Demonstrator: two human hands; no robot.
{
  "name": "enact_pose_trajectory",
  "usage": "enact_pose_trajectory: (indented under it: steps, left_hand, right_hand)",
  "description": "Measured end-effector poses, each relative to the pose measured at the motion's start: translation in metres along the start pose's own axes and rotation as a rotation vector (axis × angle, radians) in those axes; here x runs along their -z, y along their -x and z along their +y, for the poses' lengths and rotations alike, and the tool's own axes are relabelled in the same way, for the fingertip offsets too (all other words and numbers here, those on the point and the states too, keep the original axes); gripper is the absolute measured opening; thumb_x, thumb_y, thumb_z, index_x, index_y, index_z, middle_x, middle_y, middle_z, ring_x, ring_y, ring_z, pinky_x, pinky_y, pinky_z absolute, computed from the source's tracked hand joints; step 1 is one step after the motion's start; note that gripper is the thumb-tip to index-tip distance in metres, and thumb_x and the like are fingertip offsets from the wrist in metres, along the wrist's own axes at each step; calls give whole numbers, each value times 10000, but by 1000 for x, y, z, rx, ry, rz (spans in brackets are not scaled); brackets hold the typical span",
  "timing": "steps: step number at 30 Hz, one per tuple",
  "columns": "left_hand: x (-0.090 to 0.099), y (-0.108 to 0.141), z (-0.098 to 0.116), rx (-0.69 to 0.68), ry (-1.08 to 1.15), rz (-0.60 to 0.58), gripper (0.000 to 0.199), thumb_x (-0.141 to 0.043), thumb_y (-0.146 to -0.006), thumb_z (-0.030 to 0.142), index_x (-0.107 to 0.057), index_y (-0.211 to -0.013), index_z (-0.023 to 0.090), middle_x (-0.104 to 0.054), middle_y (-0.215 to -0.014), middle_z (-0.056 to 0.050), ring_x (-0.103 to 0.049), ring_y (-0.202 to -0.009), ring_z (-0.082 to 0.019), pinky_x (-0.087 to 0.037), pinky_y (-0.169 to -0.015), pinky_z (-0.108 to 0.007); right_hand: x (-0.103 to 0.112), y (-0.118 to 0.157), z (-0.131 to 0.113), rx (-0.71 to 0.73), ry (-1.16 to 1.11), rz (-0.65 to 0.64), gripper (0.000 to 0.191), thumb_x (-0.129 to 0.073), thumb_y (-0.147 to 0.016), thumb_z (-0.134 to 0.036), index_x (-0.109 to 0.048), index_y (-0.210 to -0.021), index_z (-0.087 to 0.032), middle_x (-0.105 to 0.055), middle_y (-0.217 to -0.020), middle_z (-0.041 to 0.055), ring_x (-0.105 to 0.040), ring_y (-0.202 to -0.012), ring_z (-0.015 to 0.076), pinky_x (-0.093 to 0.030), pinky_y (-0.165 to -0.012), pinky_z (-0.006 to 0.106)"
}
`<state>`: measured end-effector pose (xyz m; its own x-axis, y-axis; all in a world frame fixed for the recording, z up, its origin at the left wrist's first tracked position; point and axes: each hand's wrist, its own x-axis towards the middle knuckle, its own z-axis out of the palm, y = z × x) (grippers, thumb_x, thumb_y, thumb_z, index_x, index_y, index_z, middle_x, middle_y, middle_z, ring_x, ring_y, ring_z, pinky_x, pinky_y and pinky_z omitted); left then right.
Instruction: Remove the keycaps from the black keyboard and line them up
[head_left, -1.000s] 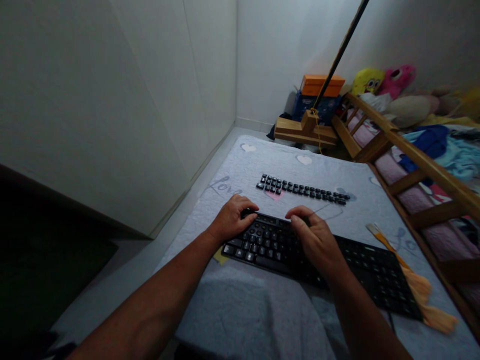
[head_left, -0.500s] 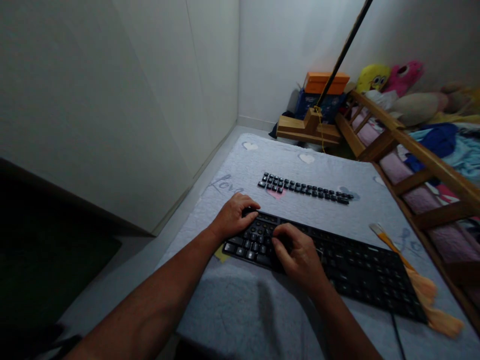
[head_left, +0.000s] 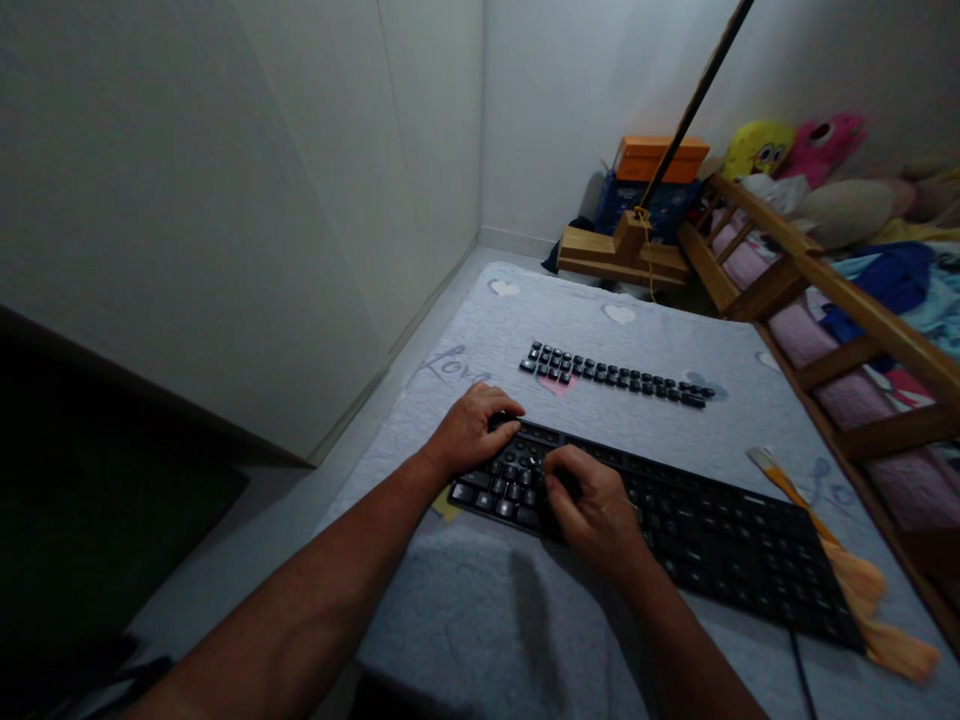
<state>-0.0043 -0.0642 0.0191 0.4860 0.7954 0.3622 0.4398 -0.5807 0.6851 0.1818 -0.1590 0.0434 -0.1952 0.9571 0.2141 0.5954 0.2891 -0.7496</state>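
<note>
A black keyboard (head_left: 720, 530) lies at a slant on the cloth-covered table, with some keycaps off at its upper left part. My left hand (head_left: 476, 430) holds the keyboard's top left corner, thumb and fingers bent round the edge. Over the left part of the keys, my right hand (head_left: 596, 500) is closed in a pinch; whatever is between its fingertips is too small to make out. Beyond the keyboard, loose black keycaps (head_left: 615, 376) lie in rows on the cloth.
A brush (head_left: 780, 478) and an orange cloth (head_left: 862, 585) lie at the keyboard's right end. The tablecloth (head_left: 450, 610) spreads under everything. A wooden bed rail (head_left: 862, 300) borders the right side; a pale panel (head_left: 300, 220) stands at left. A wooden stand (head_left: 622, 255) is behind.
The view has shifted slightly, moving the keyboard and keycaps a little to the right in the picture. Both hands keep nearly the same places on the keyboard.
</note>
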Motion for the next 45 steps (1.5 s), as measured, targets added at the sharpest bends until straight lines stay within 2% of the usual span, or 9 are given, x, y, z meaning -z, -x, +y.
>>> enact_pose_trajectory:
  steps: [6,15,22,30,37,45]
  left_hand:
    - [1,0,1,7,-6,-5,146,-614,-784,178,-687,-910,193,-691,-904,-39,-578,-922,-208,-459,-897,-418]
    - [0,0,0,8,-5,-9,152,-615,-789,174,-687,-922,195,-691,-916,-38,-578,-925,-206,-458,-901,-430]
    - [0,0,1,8,-16,-10,154,-614,-790,177,-689,-923,192,-693,-918,-42,-577,-924,-209,-459,-903,-424]
    - [0,0,0,3,-12,-7,150,-619,-791,179,-690,-923,189,-693,-913,-43,-574,-922,-209,-457,-891,-413]
    - [-1,0,0,-2,-12,-6,146,-618,-794,173,-688,-922,183,-690,-906,-43,-571,-920,-207,-453,-895,-409]
    - [-3,0,-3,-8,-18,-3,140,-614,-794,177,-688,-913,180,-686,-896,-41,-567,-918,-206,-455,-880,-406]
  right_hand:
    - [-2,-7,-4,-102,4,56,111,-477,-800,-137,-550,-743,-198,-541,-643,-32,-512,-600,125,-371,-591,225]
    - [-6,1,-6,13,44,41,134,-455,-812,-124,-553,-761,-201,-558,-688,-6,-535,-643,139,-390,-620,235]
    - [-9,0,-3,-88,47,136,93,-475,-797,-152,-532,-748,-208,-542,-641,-29,-515,-588,136,-386,-598,240]
    - [-9,2,-5,-7,116,111,115,-456,-799,-130,-507,-729,-206,-549,-666,-9,-531,-627,144,-381,-600,244]
    - [-9,8,0,-9,181,212,93,-478,-806,-135,-516,-762,-208,-554,-672,-13,-526,-608,138,-389,-605,246]
    - [-7,6,1,-11,190,214,82,-490,-806,-150,-543,-761,-195,-560,-661,-26,-525,-579,118,-383,-590,224]
